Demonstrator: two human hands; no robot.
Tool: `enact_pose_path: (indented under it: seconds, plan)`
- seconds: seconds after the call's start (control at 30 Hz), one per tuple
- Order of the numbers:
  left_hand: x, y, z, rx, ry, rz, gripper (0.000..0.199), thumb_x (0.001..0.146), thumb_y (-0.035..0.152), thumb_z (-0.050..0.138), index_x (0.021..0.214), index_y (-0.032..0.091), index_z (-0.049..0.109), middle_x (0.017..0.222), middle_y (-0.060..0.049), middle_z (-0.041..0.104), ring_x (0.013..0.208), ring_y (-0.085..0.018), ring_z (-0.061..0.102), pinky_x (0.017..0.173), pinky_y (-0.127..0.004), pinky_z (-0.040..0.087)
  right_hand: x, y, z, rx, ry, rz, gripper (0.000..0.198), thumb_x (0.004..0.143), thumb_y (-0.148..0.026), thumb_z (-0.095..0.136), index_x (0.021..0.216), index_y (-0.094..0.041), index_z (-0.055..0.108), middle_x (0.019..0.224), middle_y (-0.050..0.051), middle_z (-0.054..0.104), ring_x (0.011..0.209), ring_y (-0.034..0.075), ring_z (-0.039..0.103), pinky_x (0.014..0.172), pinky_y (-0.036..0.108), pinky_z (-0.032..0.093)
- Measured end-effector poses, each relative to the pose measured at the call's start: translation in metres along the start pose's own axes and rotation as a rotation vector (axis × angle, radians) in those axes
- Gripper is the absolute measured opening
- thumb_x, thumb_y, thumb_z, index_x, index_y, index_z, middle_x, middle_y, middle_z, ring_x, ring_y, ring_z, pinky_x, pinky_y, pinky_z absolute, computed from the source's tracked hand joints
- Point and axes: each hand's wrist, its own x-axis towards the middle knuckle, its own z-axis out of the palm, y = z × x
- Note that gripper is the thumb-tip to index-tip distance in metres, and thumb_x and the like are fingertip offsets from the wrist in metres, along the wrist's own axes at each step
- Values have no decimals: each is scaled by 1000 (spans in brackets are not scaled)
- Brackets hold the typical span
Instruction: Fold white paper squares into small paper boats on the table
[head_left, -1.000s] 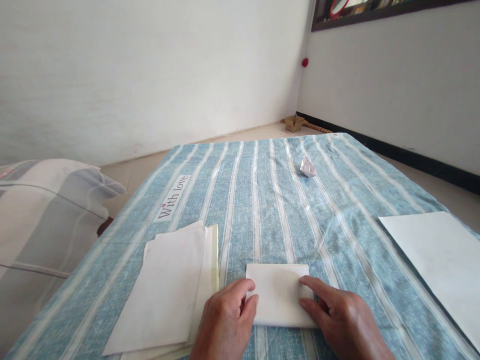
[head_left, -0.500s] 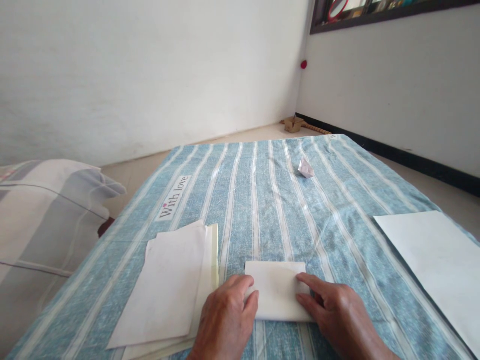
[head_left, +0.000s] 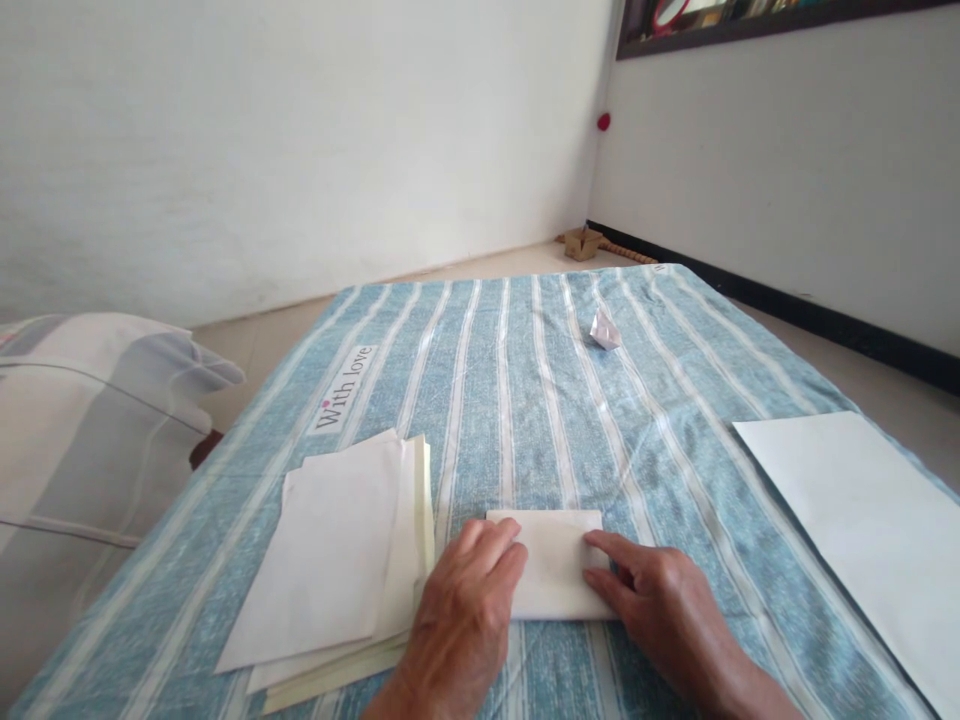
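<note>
A white sheet of paper, folded into a small rectangle (head_left: 556,575), lies flat on the striped tablecloth in front of me. My left hand (head_left: 472,595) rests on its left side, fingers together and pressed against the paper. At the right edge, my right hand (head_left: 656,590) holds the paper with thumb and index finger, the other fingers curled beneath. The left hand covers the paper's lower left corner. Just left of that hand is a stack of white and pale yellow sheets (head_left: 322,560), unevenly piled.
Blue-and-white striped cloth (head_left: 487,400) covers the table. A small folded paper shape (head_left: 604,330) stands toward the far side. One large white sheet (head_left: 847,510) lies at the right. A cloth-covered piece (head_left: 97,420) is at the left, and a cardboard box (head_left: 582,243) sits on the floor.
My left hand has moved further onto the folded paper, its fingers now farther over the top. The right hand keeps its hold at the right edge. The whole view has shifted slightly.
</note>
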Motion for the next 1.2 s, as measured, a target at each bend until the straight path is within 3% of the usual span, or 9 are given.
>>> enact_pose_path:
  seconds: [0.1, 0.27, 0.43, 0.6, 0.73, 0.83, 0.97, 1.07, 1.2]
  plan:
    - [0, 0, 2, -21, 1, 82, 27, 85, 0, 41, 87, 15, 63, 105, -8, 68, 90, -23, 59, 79, -38, 54, 0, -1, -1, 6, -22, 11, 33, 84, -33, 54, 111, -29, 71, 70, 2, 73, 62, 20, 66, 61, 28, 42]
    - [-4, 2, 10, 30, 11, 32, 29, 83, 0, 43, 95, 18, 63, 105, -5, 70, 92, -24, 61, 80, -39, 53, 1, -5, -4, 4, -48, 0, 31, 85, -30, 54, 111, -29, 71, 73, 2, 73, 65, 19, 66, 63, 27, 40]
    - [-5, 9, 23, 125, 109, 4, 18, 86, 7, 48, 88, 19, 62, 95, -4, 69, 83, -23, 61, 71, -39, 50, 4, -9, -5, -2, -62, 26, 31, 84, -28, 56, 112, -29, 70, 74, 3, 73, 68, 20, 66, 65, 27, 40]
    - [-7, 10, 33, 190, 148, -20, 21, 83, 12, 58, 101, 20, 62, 100, -3, 69, 87, -24, 60, 73, -39, 47, 4, -10, -4, 9, -25, -2, 31, 83, -27, 58, 111, -29, 71, 72, 2, 73, 66, 18, 65, 62, 25, 39]
    - [-8, 11, 35, 215, 156, -34, 24, 83, 14, 58, 105, 21, 62, 103, -3, 69, 91, -25, 59, 76, -40, 46, 0, -13, -3, -50, 81, -89, 26, 84, -23, 56, 105, -28, 71, 69, 1, 72, 66, 17, 67, 61, 24, 38]
    - [-7, 13, 31, 201, 131, -60, 22, 83, 15, 59, 103, 21, 64, 105, -4, 69, 93, -25, 59, 78, -40, 46, -7, -19, 0, -209, 176, -129, 18, 85, -18, 55, 91, -26, 70, 70, 1, 71, 66, 19, 67, 58, 25, 38]
    - [-6, 20, 23, 162, 65, -103, 20, 85, 17, 59, 104, 21, 64, 109, -4, 68, 99, -26, 57, 83, -42, 46, -20, -29, 11, -376, 451, -186, 17, 85, -15, 54, 81, -23, 68, 76, 5, 67, 72, 24, 62, 65, 32, 40]
    - [-6, 23, 18, 153, 2, -117, 21, 86, 16, 58, 106, 21, 63, 114, -5, 66, 103, -26, 55, 87, -43, 45, -28, -36, 22, -300, 528, -266, 15, 84, -15, 54, 83, -23, 67, 88, 8, 66, 83, 26, 59, 77, 39, 42]
    - [-7, 24, 16, 141, -39, -122, 23, 88, 18, 56, 110, 20, 62, 116, -5, 64, 105, -27, 54, 88, -43, 44, -28, -38, 38, -172, 528, -242, 17, 84, -12, 52, 77, -22, 64, 93, 8, 65, 95, 26, 56, 86, 40, 41]
